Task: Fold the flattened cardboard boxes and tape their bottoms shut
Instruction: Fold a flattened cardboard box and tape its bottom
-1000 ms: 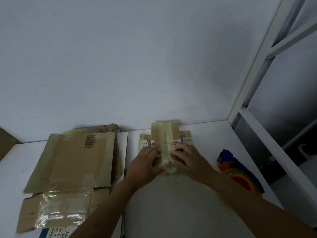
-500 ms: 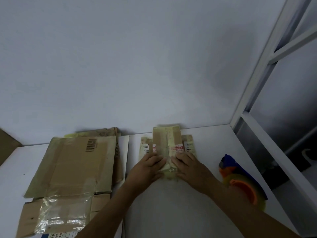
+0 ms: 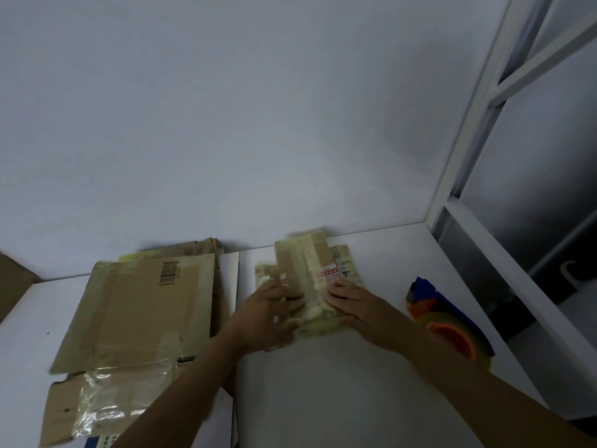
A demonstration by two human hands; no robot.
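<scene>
As left hand (image 3: 271,315) and right hand (image 3: 358,305) seemingly press box (image 3: 307,263) flat-fingered, dispenser (image 3: 452,331) lies beside.

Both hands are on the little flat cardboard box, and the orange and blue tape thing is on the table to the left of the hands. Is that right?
Not quite. The orange and blue tape dispenser lies on the table to the right of the hands, beside the right hand, as the head view shows. The rest holds: the left hand and the right hand are both on the small flattened brown cardboard box.
</scene>
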